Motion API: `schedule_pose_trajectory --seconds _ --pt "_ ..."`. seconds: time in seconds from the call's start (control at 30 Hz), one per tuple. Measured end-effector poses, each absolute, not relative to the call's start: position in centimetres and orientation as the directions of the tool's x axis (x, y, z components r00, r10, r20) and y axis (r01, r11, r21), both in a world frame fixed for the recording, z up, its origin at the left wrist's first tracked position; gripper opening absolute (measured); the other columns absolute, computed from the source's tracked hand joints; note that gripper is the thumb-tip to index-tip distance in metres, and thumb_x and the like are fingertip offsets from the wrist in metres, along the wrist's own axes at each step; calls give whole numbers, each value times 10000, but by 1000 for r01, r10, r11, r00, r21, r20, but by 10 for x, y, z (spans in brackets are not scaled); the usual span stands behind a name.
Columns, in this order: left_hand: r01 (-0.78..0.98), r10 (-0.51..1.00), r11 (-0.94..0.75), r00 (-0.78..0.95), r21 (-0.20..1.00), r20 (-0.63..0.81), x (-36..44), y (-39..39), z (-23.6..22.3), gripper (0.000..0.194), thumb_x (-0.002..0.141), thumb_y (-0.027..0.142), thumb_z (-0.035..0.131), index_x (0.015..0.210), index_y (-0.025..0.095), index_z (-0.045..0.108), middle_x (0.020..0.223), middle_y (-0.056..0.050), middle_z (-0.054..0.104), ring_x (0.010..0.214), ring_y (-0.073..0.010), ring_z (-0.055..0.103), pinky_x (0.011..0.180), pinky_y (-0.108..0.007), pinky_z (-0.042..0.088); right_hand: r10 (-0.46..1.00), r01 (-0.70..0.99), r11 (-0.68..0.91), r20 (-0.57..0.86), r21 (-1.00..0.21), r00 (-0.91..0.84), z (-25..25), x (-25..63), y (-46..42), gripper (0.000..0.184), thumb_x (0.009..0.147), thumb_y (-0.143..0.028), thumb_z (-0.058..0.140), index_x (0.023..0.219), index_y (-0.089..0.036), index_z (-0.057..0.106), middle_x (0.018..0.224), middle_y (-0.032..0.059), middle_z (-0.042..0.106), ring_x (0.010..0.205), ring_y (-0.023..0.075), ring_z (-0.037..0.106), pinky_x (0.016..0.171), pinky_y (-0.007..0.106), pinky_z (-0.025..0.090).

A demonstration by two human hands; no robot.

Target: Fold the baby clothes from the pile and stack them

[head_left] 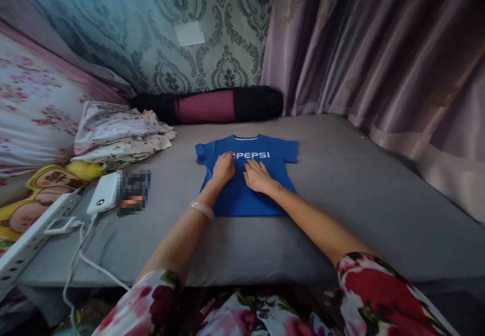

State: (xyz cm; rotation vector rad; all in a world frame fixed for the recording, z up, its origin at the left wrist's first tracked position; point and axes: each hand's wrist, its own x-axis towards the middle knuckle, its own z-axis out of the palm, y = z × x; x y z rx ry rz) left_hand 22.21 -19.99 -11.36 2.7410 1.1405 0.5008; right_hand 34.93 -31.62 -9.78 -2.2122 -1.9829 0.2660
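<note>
A blue T-shirt (250, 199) with white PEPSI lettering lies spread flat on the grey bed sheet (341, 189), its collar pointing away from me. The shirt's left sleeve, as I see it, looks slightly bunched, while the right one lies straight. My left hand (224, 168) rests on the chest beside the round logo, partly covering it, and its fingers look stretched forward. Just below the lettering, my right hand (258, 175) lies flat on the fabric with the fingers spread. Neither hand grips the cloth.
Folded patterned cloths (125, 134) are stacked at the left. In front of them are a white power bank (104, 192), a power strip (38, 230) and white cables (102, 268). A black and maroon bag (206, 106) lies along the wall; curtains (359, 63) hang at the right.
</note>
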Motion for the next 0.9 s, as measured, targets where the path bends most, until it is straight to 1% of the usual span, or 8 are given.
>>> schedule_pose_trajectory --seconds 0.13,0.27,0.33,0.4,0.53,0.67,0.8,0.9 --pt "629 689 -723 681 285 246 243 -210 -135 383 912 153 384 1269 54 479 1324 -210 530 1258 -249 480 1053 -373 373 992 959 -113 26 -260 124 -115 349 -303 560 975 -293 270 1462 -30 352 1562 163 276 1455 264 189 1177 449 106" --pt "698 743 -669 630 256 226 231 -205 -140 489 967 357 376 1350 61 438 1441 -222 444 1358 -290 391 1118 -436 297 986 954 -147 35 -262 162 -126 373 -302 608 992 -396 226 1492 -60 310 1581 129 238 1461 248 170 1182 453 86" --pt "751 788 -616 587 239 186 220 -201 -138 568 962 454 374 1379 72 424 1471 -216 414 1389 -310 349 1138 -455 260 976 948 -201 34 -248 216 -127 391 -304 620 993 -419 209 1500 -73 299 1582 119 237 1461 248 170 1181 450 87" --pt "790 822 -570 547 225 159 211 -198 -136 611 959 494 358 1392 67 422 1488 -218 392 1407 -319 320 1148 -450 241 959 935 -269 29 -231 283 -126 408 -306 634 993 -434 199 1500 -66 297 1581 127 238 1459 256 176 1180 431 100" --pt "814 840 -542 517 209 162 204 -195 -136 614 963 491 334 1395 64 429 1494 -231 379 1409 -325 316 1136 -457 260 934 915 -347 10 -207 357 -123 426 -309 668 991 -453 191 1498 -26 280 1577 159 235 1455 272 188 1178 381 116" --pt "848 863 -503 483 166 147 210 -201 -130 587 963 465 339 1394 77 427 1492 -239 378 1404 -344 322 1126 -487 266 922 904 -385 -34 -188 385 -117 420 -306 644 989 -410 209 1489 -14 291 1574 180 230 1453 298 187 1172 414 126" --pt "833 842 -539 528 125 111 220 -222 -122 541 948 383 392 1363 40 449 1486 -271 361 1403 -363 314 1116 -491 280 959 943 -279 7 -180 285 -116 401 -295 604 978 -351 247 1485 -29 310 1581 171 216 1461 289 156 1178 432 80" --pt "786 802 -596 595 166 60 224 -243 -125 629 928 478 429 1398 59 419 1491 -259 364 1404 -372 313 1113 -494 292 964 936 -263 -25 -235 264 -120 392 -281 629 984 -391 225 1496 -31 281 1586 164 203 1464 282 147 1179 436 89"
